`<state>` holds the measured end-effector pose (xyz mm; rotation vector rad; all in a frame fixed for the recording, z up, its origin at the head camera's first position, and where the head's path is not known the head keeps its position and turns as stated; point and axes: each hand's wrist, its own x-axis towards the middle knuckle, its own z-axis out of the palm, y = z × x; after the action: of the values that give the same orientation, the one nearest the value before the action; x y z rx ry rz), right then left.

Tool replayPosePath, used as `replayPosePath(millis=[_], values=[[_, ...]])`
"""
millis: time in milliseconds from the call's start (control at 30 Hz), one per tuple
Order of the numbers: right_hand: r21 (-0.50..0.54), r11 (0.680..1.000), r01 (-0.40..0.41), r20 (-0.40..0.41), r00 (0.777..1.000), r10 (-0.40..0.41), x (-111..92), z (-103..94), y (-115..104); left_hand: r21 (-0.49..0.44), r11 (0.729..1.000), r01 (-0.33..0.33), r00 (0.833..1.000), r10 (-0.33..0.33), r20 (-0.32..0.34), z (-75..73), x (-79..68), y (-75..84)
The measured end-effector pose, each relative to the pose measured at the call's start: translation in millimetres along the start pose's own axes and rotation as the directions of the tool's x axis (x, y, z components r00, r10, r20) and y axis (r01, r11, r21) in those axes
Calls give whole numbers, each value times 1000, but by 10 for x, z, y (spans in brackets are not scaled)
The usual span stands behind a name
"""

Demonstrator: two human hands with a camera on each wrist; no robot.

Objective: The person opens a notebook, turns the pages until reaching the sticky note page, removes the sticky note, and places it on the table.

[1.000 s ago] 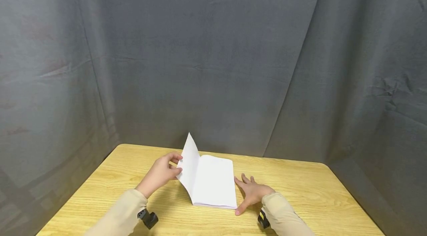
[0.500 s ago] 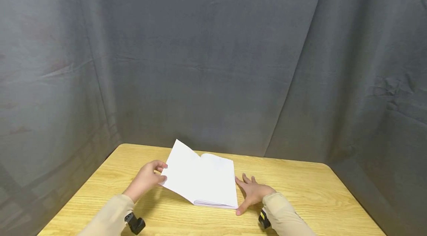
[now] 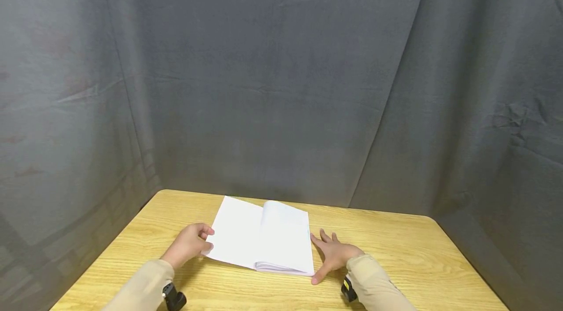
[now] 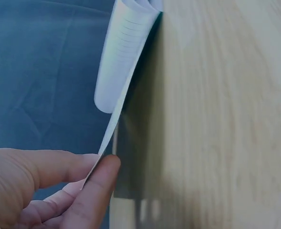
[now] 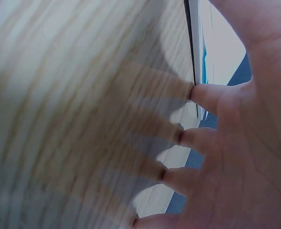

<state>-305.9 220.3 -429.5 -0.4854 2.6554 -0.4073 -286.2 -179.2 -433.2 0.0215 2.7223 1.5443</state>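
The left hand (image 3: 186, 244), pinching the outer edge of the left leaf (image 3: 235, 230), has lowered it almost to the table (image 3: 387, 242), leaving the notebook (image 3: 286, 237) seemingly opened enough, toward the far side, the right hand (image 3: 334, 255) spread at its right edge.

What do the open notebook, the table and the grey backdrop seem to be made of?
Notebook: matte white paper, judging by thin, curling pages. Table: smooth-looking wood or printed laminate, from its yellowish grain; I can't tell which. Backdrop: probably dull fabric, given its creases.
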Motion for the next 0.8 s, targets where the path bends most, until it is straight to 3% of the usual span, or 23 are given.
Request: replayPosePath(millis=[367, 800], values=[[-5, 1000, 6, -9, 1000, -6, -18, 8, -5, 133, 991, 21, 1000, -24, 18, 78, 43, -82], [-3, 1000, 7, -9, 1000, -7, -34, -14, -23, 330, 944, -14, 1000, 7, 22, 97, 15, -34]])
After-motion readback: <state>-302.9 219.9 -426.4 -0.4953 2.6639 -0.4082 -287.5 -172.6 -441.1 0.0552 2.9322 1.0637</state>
